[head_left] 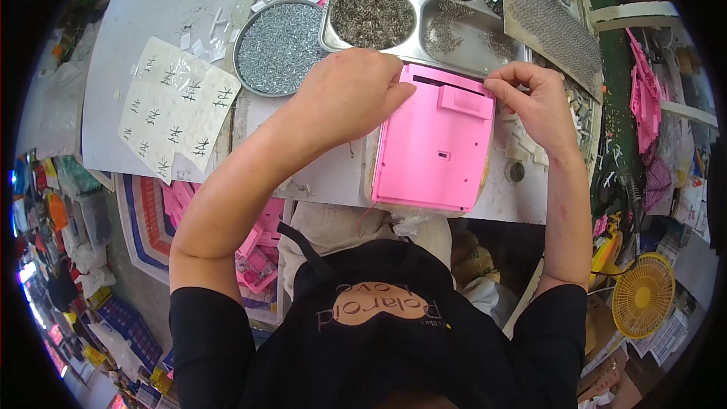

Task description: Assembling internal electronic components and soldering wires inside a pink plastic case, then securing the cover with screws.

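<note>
A pink plastic housing (435,155), boxy with a long slot near its far edge and a raised bar below the slot, lies at the table's near edge. My left hand (352,91) is closed on its far left corner, thumb on top and the other fingers mostly hidden. At the far right corner, my right hand (541,102) has thumb and forefinger pinched on the housing's edge. Any small piece between those fingertips is too small to make out. The housing's underside cannot be seen.
Beyond the housing stands a steel compartment tray (413,51) with small metal springs (371,15). Left of it is a round dish of small screws (280,45), beside a marked sheet (170,106). A textured board (556,34) leans right. A yellow fan (644,295) stands lower right.
</note>
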Available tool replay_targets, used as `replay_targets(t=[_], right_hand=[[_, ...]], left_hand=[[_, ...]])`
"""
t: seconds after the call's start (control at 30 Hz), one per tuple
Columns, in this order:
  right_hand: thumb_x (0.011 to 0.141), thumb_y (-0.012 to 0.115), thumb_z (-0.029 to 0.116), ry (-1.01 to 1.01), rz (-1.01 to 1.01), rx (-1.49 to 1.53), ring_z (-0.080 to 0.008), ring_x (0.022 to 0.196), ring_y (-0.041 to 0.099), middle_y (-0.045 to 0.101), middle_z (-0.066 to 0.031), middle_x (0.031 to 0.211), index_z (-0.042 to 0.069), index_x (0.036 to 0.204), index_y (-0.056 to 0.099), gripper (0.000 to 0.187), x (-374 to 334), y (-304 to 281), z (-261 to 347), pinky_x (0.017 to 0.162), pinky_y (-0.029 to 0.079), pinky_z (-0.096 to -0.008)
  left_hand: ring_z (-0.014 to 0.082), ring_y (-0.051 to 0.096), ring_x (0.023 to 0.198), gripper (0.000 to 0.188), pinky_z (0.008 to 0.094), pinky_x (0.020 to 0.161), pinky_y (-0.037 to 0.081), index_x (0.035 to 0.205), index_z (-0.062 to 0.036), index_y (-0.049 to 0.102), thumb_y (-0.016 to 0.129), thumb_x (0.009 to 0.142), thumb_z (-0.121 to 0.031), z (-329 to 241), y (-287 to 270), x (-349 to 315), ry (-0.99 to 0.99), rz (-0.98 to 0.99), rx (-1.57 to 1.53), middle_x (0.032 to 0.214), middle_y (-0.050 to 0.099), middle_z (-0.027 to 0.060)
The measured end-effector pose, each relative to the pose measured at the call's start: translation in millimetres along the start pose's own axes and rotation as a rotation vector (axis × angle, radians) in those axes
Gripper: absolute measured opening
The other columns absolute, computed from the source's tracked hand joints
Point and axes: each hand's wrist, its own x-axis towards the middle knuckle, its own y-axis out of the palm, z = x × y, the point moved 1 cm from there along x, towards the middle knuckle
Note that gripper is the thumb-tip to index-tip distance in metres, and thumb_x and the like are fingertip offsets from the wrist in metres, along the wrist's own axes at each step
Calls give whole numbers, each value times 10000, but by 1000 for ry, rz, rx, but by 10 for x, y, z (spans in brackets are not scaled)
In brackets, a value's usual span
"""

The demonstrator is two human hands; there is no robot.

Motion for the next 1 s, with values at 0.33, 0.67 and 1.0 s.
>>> replay_targets(t=[0.33,0.67,1.0], right_hand=[[862,767,95,-51,71,-149,-73,689,580,678,-10,755,-14,872,724,118,94,6,76,650,469,-239],[812,751,159,-1129,-134,-640,-242,885,645,690,-60,852,62,881,728,121,870,1286,1071,743,524,-365],[868,622,198,-950,-85,-945,-297,971,681,755,-120,919,59,836,770,206,1461,1815,1248,816,533,-423]], left_hand=[[300,607,706,278,426,679,476,792,-11,648,785,847,-245,596,-262,-308,-45,-555,66,743,613,123],[330,629,882,139,448,809,460,882,-43,675,681,885,-182,1022,-315,-602,-136,-532,302,869,644,103],[210,641,716,183,335,669,488,967,-5,722,722,897,-174,1181,-424,-553,-232,-521,107,848,710,120]])
